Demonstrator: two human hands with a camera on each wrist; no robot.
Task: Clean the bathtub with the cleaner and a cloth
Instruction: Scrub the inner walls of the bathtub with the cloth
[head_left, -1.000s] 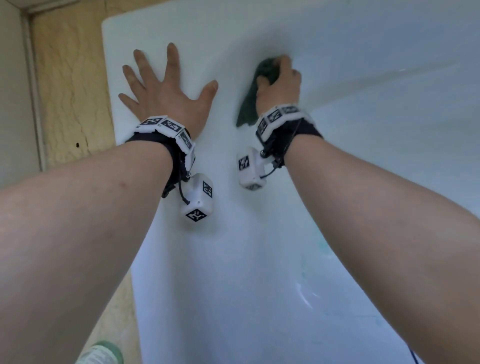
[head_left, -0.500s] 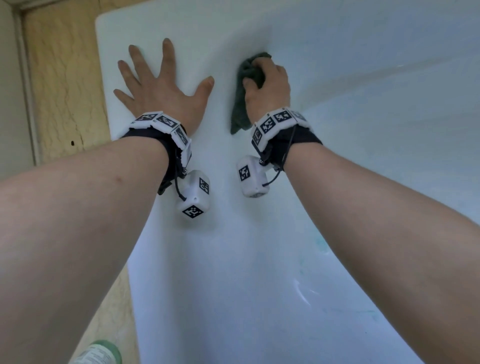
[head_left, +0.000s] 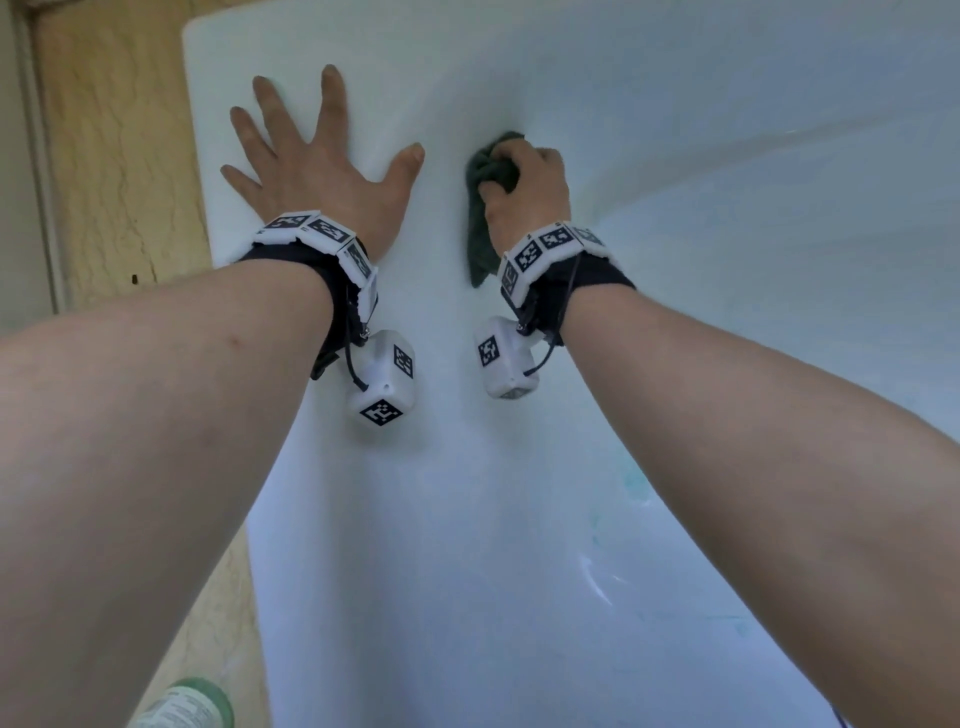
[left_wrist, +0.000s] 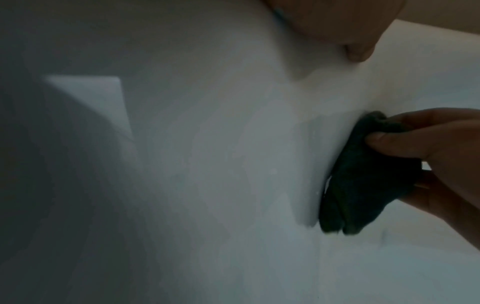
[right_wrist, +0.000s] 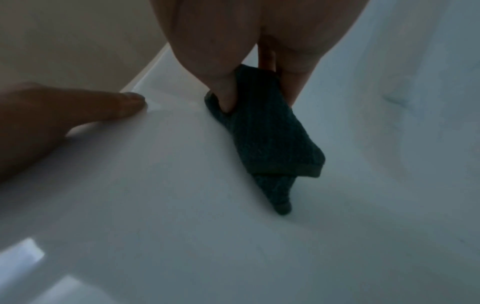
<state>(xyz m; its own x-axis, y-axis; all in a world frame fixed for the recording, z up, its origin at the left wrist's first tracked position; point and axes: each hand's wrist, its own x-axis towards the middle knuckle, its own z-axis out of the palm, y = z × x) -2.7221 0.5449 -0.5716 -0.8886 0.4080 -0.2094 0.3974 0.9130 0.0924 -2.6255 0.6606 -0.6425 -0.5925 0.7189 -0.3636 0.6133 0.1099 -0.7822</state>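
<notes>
Both hands sit on my bathtub (head_left: 519, 493): left hand (head_left: 317, 171) spread flat, right hand (head_left: 527, 192) gripping the dark green cloth (head_left: 480, 249).

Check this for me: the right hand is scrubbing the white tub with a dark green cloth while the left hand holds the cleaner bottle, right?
Not quite. The left hand holds nothing: it lies flat, fingers spread, on the tub, as the head view shows. The cleaner bottle stands apart at the bottom left, untouched. The rest is right: the right hand grips the dark green cloth against the white tub.
</notes>
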